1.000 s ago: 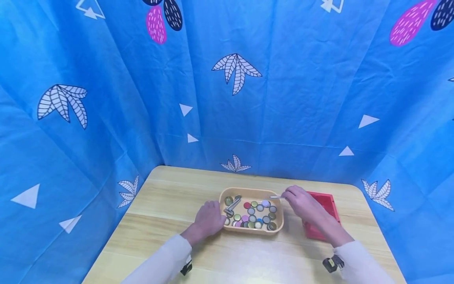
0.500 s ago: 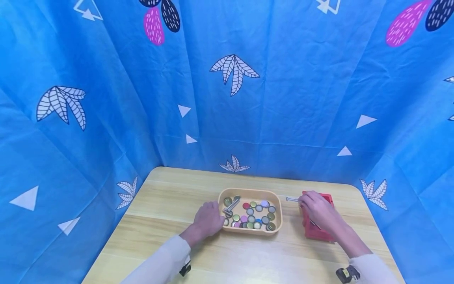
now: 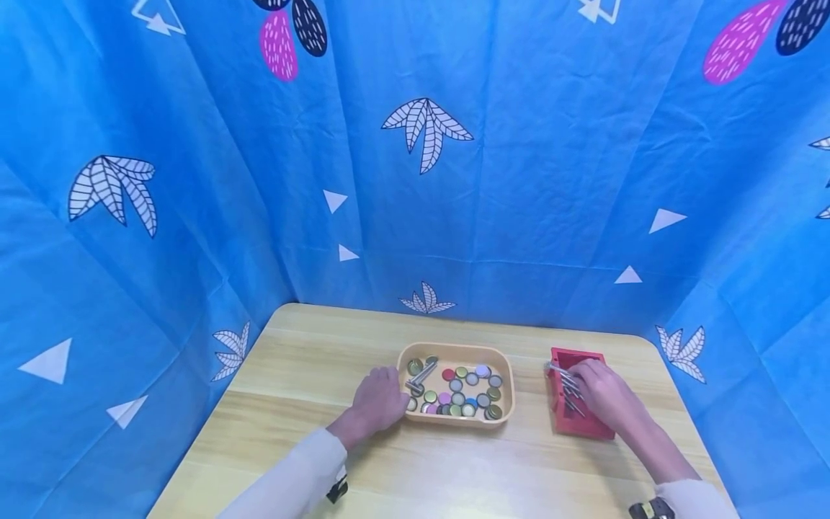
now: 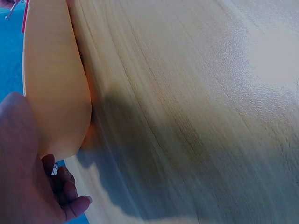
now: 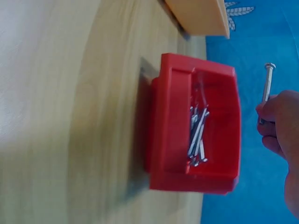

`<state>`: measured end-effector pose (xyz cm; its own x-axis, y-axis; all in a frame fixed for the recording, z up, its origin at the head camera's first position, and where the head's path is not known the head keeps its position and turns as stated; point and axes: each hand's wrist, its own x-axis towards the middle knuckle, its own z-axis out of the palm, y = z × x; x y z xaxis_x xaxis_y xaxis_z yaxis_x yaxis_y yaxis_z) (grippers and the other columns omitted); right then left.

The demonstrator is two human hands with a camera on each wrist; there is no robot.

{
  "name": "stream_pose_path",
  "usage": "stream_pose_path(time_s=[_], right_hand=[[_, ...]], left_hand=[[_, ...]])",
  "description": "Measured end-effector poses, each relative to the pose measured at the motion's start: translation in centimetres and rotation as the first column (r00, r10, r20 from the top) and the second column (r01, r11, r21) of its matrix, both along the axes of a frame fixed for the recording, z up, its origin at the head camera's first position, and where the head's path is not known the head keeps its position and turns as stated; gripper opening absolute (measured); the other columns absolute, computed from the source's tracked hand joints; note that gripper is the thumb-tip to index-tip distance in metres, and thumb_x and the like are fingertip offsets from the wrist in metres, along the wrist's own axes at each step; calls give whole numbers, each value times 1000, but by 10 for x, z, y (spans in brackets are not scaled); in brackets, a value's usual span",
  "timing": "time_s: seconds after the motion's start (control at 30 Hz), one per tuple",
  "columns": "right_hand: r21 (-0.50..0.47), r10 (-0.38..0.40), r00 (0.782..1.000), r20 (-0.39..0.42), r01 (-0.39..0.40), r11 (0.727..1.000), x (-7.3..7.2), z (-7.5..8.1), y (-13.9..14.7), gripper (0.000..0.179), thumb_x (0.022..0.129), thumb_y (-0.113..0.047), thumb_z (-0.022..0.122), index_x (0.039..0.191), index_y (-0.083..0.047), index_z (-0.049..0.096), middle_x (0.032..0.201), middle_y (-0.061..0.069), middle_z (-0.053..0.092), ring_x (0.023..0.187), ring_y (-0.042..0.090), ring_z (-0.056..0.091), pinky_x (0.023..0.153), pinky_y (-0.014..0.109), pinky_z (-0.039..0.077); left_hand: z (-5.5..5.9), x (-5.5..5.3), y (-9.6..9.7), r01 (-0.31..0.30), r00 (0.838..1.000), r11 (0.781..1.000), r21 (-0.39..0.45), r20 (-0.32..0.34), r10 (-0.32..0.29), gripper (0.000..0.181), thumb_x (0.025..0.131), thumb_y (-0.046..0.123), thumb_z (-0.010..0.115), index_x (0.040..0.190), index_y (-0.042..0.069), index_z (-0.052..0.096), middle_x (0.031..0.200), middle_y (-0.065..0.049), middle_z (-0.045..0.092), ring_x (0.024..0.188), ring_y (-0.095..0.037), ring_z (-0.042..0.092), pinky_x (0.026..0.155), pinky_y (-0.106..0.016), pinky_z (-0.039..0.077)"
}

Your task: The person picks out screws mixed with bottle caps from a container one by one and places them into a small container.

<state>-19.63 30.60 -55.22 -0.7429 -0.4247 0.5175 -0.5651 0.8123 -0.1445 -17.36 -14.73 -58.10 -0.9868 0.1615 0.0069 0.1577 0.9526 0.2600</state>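
My right hand [image 3: 604,389] pinches a large steel nail [image 5: 267,84] between thumb and fingers, its flat round head pointing away from the hand. The hand is over the red bin [image 5: 173,126], where several similar nails [image 5: 198,135] lie in a loose heap. My left hand [image 3: 379,398] grips the left end of the tan tray [image 3: 454,352]; in the left wrist view its thumb lies along the tray's side and its fingers curl round the end. Inside the tray are several bottle caps [image 3: 457,386] in mixed colours and a few nails [image 3: 424,372] at the left.
The red bin stands to the right of the tray on a light wooden table [image 3: 447,468], with a strip of tabletop between them. A blue patterned curtain [image 3: 519,216] encloses the table's back and sides.
My right hand has carried the nail rightward from over the tray's right rim to over the red bin. The nails in the bin have come into sight. The left hand stays on the tray.
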Motion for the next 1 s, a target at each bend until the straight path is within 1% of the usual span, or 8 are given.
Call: stream_pose_path(time_s=[0.27,0.4,0.5,0.6,0.7,0.77,0.9,1.0], right_hand=[[-31,-48,999,23,48,998,5,-16,16,26,78,5,81,102,0,72,94,14,72,89,31,70,80,51,60],[-44,-50,999,-11,49,998,6,-23,21,27,76,7,81,101,2,72,93,15,72,88,32,71,78,50,61],[-46,-53,998,-15,52,998,7,-25,22,26,76,7,79,100,2,71,92,15,71,86,33,71,77,50,61],[-6,-76,997,20,76,997,8,-25,20,25,80,6,77,103,3,70,95,16,71,90,34,70,80,51,61],[62,-111,992,64,107,992,9,-22,18,26,82,4,75,108,6,68,101,20,70,96,37,70,86,54,60],[104,-126,989,73,118,988,8,-20,16,28,82,4,76,109,7,68,103,22,70,99,39,68,88,56,59],[178,-115,993,7,112,978,5,-19,13,29,77,10,76,105,11,68,96,23,68,91,38,67,85,53,59],[248,-97,993,-62,110,962,2,-21,11,31,69,14,79,98,12,68,87,22,65,80,34,64,78,49,60]], left_hand=[[0,0,1,2,1000,1000,-26,4,-2,37,89,30,55,104,-3,58,84,-8,49,73,-21,44,63,-33,39],[1,0,1,-4,1000,1000,-20,-2,4,35,89,29,56,103,-3,58,83,-8,49,72,-21,44,62,-33,38],[0,1,1,-9,1000,1000,-23,3,9,36,89,30,55,103,-3,58,84,-8,49,73,-21,44,62,-33,38],[0,1,2,-17,1000,1000,-22,15,17,37,89,31,54,105,-3,58,85,-8,49,75,-21,44,64,-34,39],[0,2,2,-23,1000,999,-26,20,23,38,89,31,54,106,-3,58,86,-8,49,75,-21,44,65,-34,39],[0,2,2,-22,1000,999,-26,19,23,38,89,31,54,106,-3,58,86,-8,49,75,-21,44,65,-34,39],[-1,2,2,-18,1000,999,-28,15,18,38,89,32,54,106,-2,58,85,-7,49,74,-21,44,64,-33,38],[0,2,2,-19,1000,999,-29,15,19,39,88,32,54,106,-2,58,85,-7,49,74,-21,44,64,-33,39]])
